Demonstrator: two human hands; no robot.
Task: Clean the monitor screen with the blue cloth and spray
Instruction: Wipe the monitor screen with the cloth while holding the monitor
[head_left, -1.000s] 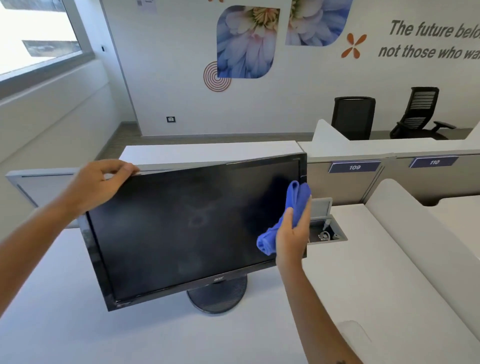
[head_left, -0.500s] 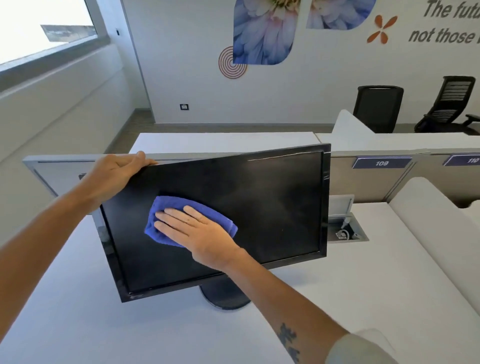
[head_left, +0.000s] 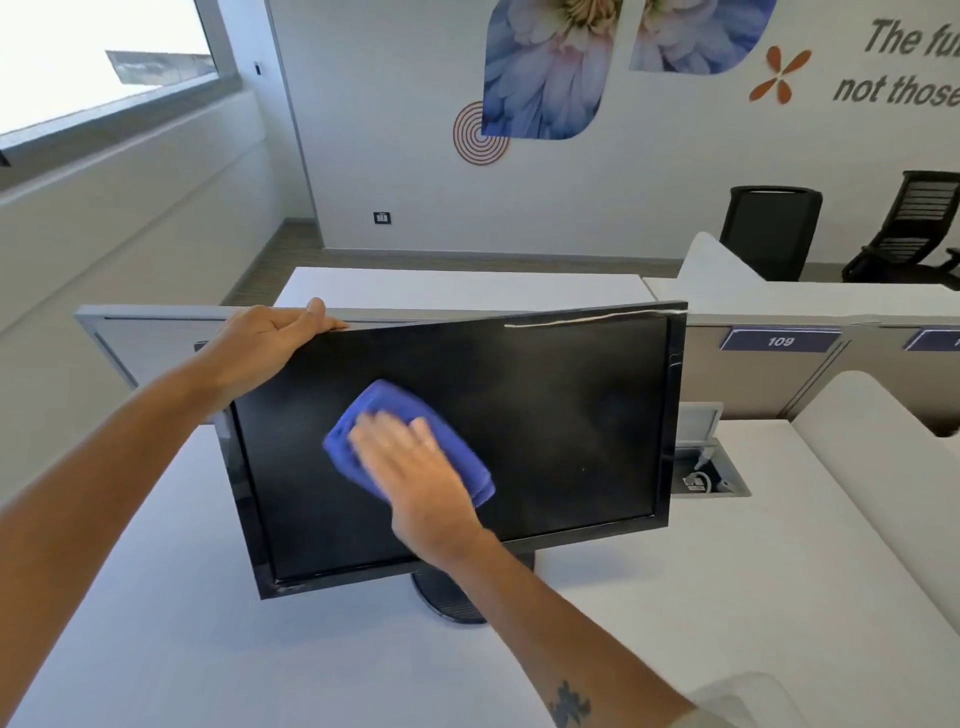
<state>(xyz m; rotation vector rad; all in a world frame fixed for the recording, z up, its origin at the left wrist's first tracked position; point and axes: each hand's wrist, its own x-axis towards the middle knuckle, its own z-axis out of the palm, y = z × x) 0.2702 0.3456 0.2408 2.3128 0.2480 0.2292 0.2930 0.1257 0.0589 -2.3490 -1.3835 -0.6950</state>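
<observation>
My right hand (head_left: 415, 467) lies flat, fingers straight though blurred, pressing the blue cloth (head_left: 441, 436) against the dark screen of the monitor (head_left: 561, 415) a little left of the frame's centre. The cloth shows around my fingers as a folded pad, touching the glass. The monitor stands tilted on its round base (head_left: 452, 597) on the white desk (head_left: 727, 597) in the lower half of the frame. My left hand (head_left: 265, 348) grips the monitor's upper left corner, fingers curled over the top edge. Right of the screen an open cable box (head_left: 711, 478) is sunk in the desk; what lies inside I cannot quite make out. Beyond, at upper right, stand two black chairs (head_left: 769, 228).
</observation>
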